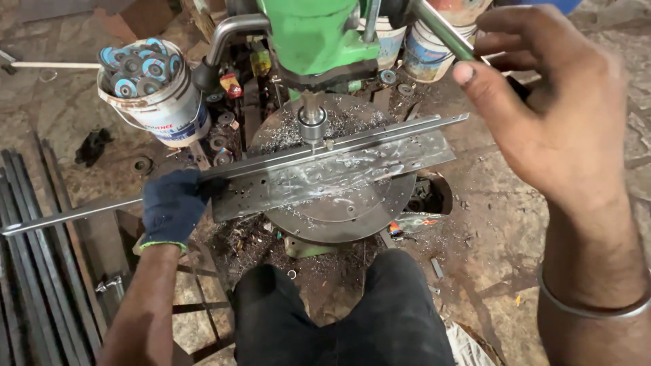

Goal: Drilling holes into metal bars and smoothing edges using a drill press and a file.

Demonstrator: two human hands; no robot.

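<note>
Drilling's under way, I'd say: gloved left hand [173, 207] clamps the long steel bar [325, 157] flat on the round table [380, 203], centre frame, under one drill bit [312, 129]. Bare right hand [549, 108], two o'clock, fingers curled round the feed lever [444, 34]. Next calls for steady downward pull. One bucket of discs [146, 85], ten o'clock.

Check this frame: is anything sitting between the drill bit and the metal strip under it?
Nothing visible. The drill chuck hangs directly over the long metal strip, which the gloved left hand presses onto the flat plate; only loose shavings lie around. The right hand grips the feed lever.
</note>
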